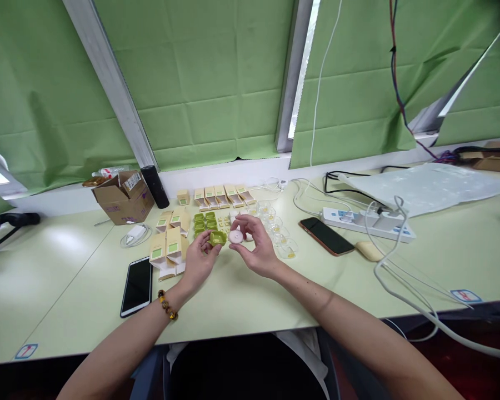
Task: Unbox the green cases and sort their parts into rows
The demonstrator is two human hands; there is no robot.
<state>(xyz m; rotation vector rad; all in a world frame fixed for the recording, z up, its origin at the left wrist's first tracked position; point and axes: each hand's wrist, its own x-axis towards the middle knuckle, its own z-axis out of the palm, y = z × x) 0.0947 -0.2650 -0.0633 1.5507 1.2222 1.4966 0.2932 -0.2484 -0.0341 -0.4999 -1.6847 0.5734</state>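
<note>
My left hand (pixel 200 256) grips a small olive-green plastic cup (pixel 218 238) by its rim, with the hollow side showing. Close beside it, my right hand (pixel 256 245) pinches a round pale-pink disc (pixel 235 236) between thumb and fingers. The cup and the disc are apart by a narrow gap. Behind my hands, several more green cups (pixel 205 218) stand in rows on the table. Small pale-yellow pieces (pixel 224 223) lie next to them. Clear plastic covers (pixel 287 248) with yellow spots are grouped behind and right of my right hand, which partly hides some pieces.
Open small cartons (pixel 165 250) stand left of my left hand, and more cartons (pixel 220 196) line the back. A phone (pixel 136 286) lies at left, another phone (pixel 326 236) at right. Beyond are a power strip (pixel 366 222), loose white cables (pixel 379 272) and a cardboard box (pixel 127 201).
</note>
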